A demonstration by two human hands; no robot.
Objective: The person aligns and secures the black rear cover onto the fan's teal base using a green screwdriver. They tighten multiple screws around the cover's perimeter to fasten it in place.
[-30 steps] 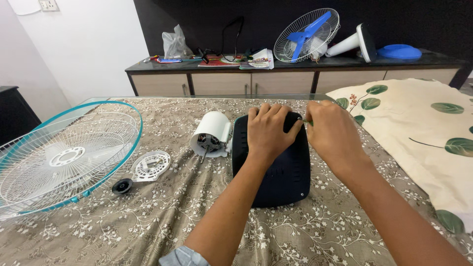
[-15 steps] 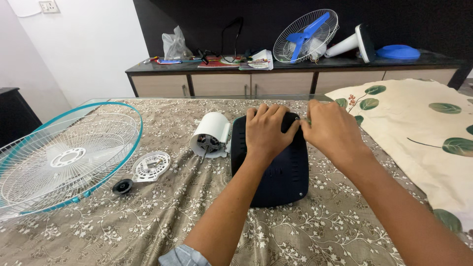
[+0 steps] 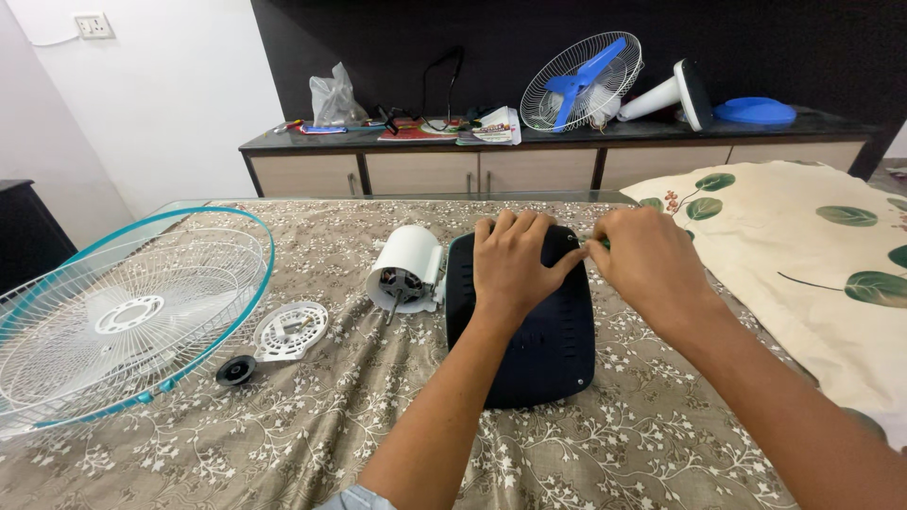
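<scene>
Head view is showing a dark blue fan base [image 3: 529,349] lying flat on the patterned bedspread [image 3: 614,453]. The left hand [image 3: 515,264] is pressing down on its far end, fingers spread and gripping nothing. The right hand [image 3: 647,264] is pinching what may be a small green tool [image 3: 601,243] at the base's edge, mostly hidden. Lying beside the base are one white motor [image 3: 406,269], one round white cover [image 3: 291,331], one black cap [image 3: 235,369], and one teal-rimmed grille [image 3: 123,316].
</scene>
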